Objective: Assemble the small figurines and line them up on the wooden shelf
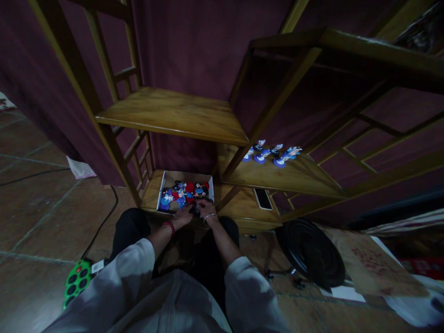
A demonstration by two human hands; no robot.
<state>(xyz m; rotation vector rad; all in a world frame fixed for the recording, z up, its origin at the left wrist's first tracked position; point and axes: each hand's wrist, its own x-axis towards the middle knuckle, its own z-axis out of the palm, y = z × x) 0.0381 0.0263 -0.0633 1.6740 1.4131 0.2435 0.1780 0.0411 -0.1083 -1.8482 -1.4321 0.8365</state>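
Note:
A shallow cardboard box (pixel 187 177) with several small colourful figurines (pixel 180 192) in it sits on the lowest wooden shelf. At its near edge my left hand (pixel 184 213), with a red beaded bracelet on the wrist, and my right hand (pixel 206 208), with a light bangle, come close together. The fingers of both are closed around a small dark object (pixel 196 210) between them. Its kind is too dim to make out. More figurines (pixel 268 155) in blue, white and black stand on purple bases on the shelf to the right.
Uprights of the wooden shelf unit (pixel 239 164) flank the box, and a higher shelf board (pixel 173 111) hangs over it. A phone (pixel 263 199) lies to the right. A black round stool (pixel 310 252) and a green power strip (pixel 78 280) are on the floor.

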